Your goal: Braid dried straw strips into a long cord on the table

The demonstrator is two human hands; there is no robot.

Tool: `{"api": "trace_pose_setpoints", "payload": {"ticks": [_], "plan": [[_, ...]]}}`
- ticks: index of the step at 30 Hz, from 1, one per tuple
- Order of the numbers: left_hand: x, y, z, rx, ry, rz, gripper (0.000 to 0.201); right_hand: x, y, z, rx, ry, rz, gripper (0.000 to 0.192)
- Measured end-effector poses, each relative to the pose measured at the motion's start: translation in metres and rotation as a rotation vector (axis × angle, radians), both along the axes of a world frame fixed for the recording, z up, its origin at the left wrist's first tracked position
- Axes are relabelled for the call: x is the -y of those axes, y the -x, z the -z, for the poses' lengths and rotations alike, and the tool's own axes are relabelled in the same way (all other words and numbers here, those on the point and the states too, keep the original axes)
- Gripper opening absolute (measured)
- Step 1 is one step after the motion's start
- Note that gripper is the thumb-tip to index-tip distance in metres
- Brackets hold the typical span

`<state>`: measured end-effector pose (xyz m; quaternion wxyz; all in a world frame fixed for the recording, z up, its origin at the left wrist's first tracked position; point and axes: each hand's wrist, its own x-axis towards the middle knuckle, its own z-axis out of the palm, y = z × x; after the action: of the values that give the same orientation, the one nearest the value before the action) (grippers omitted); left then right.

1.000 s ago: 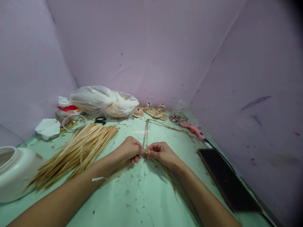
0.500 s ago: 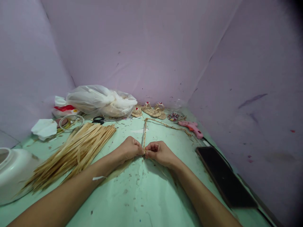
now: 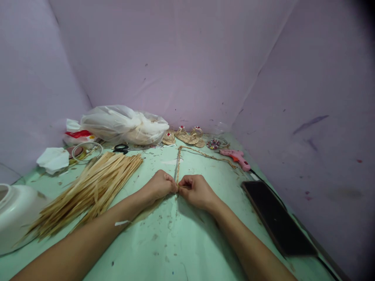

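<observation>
Both hands have come a little closer together since a moment ago, and now their knuckles almost touch above the green tabletop (image 3: 175, 242). Between them they hold the near end of a braided straw cord (image 3: 177, 164), which runs away from the person toward the back wall and then bends to the right, toward a pink glue gun (image 3: 236, 158).

The left hand (image 3: 158, 185) is curled, its grip pressed together on the straw at the working end. The right hand (image 3: 197, 189) is curled too, fingers folded inward and pinching the same place from the other side. Both forearms lie low and come in like a V, with wrists near the surface.

To do this step well, I think the strands should stay tight and the pinch should stay very near the last crossing, so the braid does not loosen.

A bundle of loose straw strips (image 3: 93, 187) lies to the left, well apart from the hands.
</observation>
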<state>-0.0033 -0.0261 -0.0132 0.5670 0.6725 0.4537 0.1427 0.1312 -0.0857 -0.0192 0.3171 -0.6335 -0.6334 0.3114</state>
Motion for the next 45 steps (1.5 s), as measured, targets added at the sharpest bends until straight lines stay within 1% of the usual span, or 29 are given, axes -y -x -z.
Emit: {"api": "trace_pose_setpoints", "payload": {"ticks": [2,3,6,8,10,12,17,20,22,25,27,28,30,31,32,34,35,36,38,41,43,45], "plan": [[0.0,-0.001,0.006,-0.009,-0.041,0.008,0.006,0.004,0.008,-0.008,0.201,-0.046,0.038,0.017],[0.0,-0.001,0.008,-0.016,-0.066,0.014,0.008,0.007,0.012,-0.013,0.304,-0.04,0.072,0.019],[0.003,-0.004,0.012,-0.026,-0.116,0.01,0.012,0.014,0.026,-0.03,0.547,0.076,0.171,0.02],[0.005,-0.005,0.012,-0.025,-0.091,-0.013,0.009,0.019,0.035,-0.039,0.625,0.163,0.175,0.019],[0.006,-0.006,0.011,-0.005,-0.044,-0.039,0.011,0.024,0.043,-0.044,0.655,0.213,0.148,0.019],[0.006,-0.006,0.009,0.036,0.0,-0.048,0.012,0.028,0.051,-0.043,0.661,0.232,0.127,0.022],[0.005,-0.002,0.001,0.123,0.118,0.022,0.007,0.032,0.065,-0.032,0.641,0.225,0.097,0.028],[0.004,0.0,0.0,0.139,0.123,0.055,0.008,0.034,0.072,-0.029,0.659,0.217,0.072,0.032],[0.003,0.001,0.0,0.137,0.12,0.059,0.007,0.036,0.073,-0.033,0.672,0.222,0.043,0.032],[0.001,0.002,-0.002,0.144,0.138,0.049,0.007,0.037,0.066,-0.045,0.654,0.236,0.015,0.02],[0.0,0.003,-0.007,0.158,0.148,0.053,0.007,0.033,0.052,-0.051,0.6,0.182,0.092,0.019],[-0.001,0.004,-0.011,0.156,0.153,0.057,0.007,0.03,0.044,-0.052,0.547,0.127,0.169,0.021],[-0.001,0.005,-0.018,0.137,0.164,0.061,0.01,0.02,0.028,-0.05,0.345,0.005,0.325,0.021],[-0.002,0.006,-0.02,0.131,0.169,0.061,0.011,0.015,0.022,-0.047,0.186,0.002,0.349,0.02],[-0.001,0.006,-0.023,0.132,0.171,0.063,0.012,0.011,0.018,-0.043,0.003,0.061,0.334,0.017],[-0.001,0.006,-0.024,0.135,0.162,0.078,0.012,0.005,0.015,-0.035,-0.361,0.251,0.279,0.013],[-0.001,0.006,-0.023,0.132,0.155,0.087,0.013,0.003,0.016,-0.031,-0.492,0.336,0.247,0.011],[-0.002,0.006,-0.021,0.125,0.149,0.094,0.013,0.003,0.017,-0.029,-0.578,0.397,0.223,0.01],[-0.003,0.006,-0.017,0.104,0.141,0.097,0.013,0.003,0.018,-0.025,-0.629,0.434,0.202,0.01],[-0.004,0.006,-0.014,0.079,0.069,0.117,0.011,0.003,0.018,-0.02,-0.615,0.398,0.264,0.005],[-0.004,0.008,-0.017,0.034,0.021,0.169,0.01,0.002,0.017,-0.015,-0.603,0.359,0.311,0.004],[-0.003,0.009,-0.022,-0.027,0.05,0.238,0.009,0.001,0.018,-0.01,-0.578,0.312,0.335,0.006]]}}
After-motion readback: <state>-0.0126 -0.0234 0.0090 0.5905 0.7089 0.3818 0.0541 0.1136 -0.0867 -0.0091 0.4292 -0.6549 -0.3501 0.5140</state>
